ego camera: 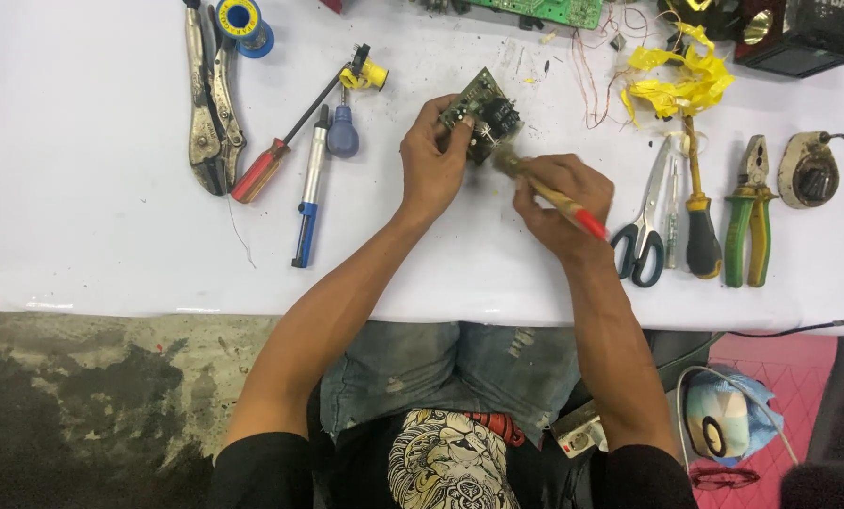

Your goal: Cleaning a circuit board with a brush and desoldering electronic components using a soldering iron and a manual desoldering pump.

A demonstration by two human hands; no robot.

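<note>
My left hand (431,160) grips a small dark green circuit board (481,111) with black parts on it and holds it tilted above the white sheet. A paintbrush (552,195) with a wooden handle and red end is gripped in my right hand (562,203). Its bristles touch the lower right edge of the board.
On the white sheet (111,236) lie locking pliers (210,104), a solder spool (243,21), a red-handled screwdriver (281,146) and a blue-tipped tool (309,203) at left. Scissors (644,226), a screwdriver (700,226), green pliers (750,221) and crumpled yellow tape (681,80) lie at right.
</note>
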